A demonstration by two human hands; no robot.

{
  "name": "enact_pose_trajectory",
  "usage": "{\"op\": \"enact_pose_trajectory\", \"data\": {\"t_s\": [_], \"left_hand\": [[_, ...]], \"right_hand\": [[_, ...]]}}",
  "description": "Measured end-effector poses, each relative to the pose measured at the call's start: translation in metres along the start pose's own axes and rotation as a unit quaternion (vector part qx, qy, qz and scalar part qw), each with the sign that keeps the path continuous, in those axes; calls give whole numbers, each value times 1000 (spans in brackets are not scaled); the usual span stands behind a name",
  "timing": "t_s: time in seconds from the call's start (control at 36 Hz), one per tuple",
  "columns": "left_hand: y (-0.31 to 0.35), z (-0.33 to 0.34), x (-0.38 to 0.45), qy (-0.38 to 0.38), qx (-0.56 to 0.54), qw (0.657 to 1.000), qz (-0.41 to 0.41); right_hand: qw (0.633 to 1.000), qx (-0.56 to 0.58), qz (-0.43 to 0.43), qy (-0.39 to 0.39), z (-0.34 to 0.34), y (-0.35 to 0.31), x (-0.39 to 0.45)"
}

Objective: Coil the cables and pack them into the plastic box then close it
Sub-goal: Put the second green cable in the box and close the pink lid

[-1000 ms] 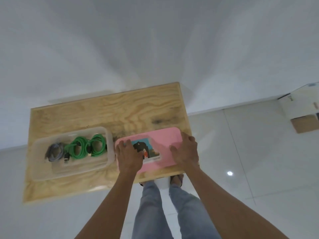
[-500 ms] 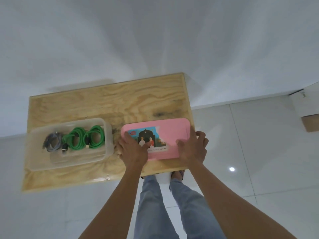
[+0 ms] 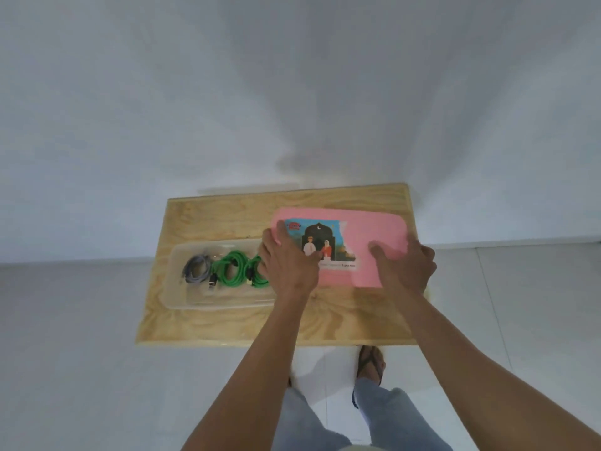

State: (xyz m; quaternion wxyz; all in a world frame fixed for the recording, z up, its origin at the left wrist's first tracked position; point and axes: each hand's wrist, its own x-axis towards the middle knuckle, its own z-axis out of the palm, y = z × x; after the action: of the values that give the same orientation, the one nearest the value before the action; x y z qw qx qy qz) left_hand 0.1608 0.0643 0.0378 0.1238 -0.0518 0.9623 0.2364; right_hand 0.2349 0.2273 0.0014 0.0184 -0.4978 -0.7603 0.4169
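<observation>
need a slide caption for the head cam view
Both hands, left and right, hold the pink lid beside the clear box of coiled green cables.

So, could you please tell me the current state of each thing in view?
plastic box: open, lid off
green cables: coiled, in the box
grey cable: coiled, in the box
pink lid: gripped by both hands, beside the box
left hand: grips lid
right hand: grips lid

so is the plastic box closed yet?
Open. The pink lid is held by both hands beside the plastic box; coiled cables lie uncovered.
</observation>
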Motion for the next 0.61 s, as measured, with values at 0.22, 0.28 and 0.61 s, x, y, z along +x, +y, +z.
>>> {"op": "enact_pose_trajectory", "data": {"t_s": [0.22, 0.28, 0.61], "left_hand": [[-96, -105, 47, 24, -33, 999, -2], [-126, -125, 58, 15, -43, 999, -1], [-231, -126, 86, -73, -24, 997, -12]], "right_hand": [[995, 16, -89, -36, 67, -89, -73], [994, -1, -101, -48, 90, -100, -95], [990, -93, -71, -81, 178, -91, -157]]}}
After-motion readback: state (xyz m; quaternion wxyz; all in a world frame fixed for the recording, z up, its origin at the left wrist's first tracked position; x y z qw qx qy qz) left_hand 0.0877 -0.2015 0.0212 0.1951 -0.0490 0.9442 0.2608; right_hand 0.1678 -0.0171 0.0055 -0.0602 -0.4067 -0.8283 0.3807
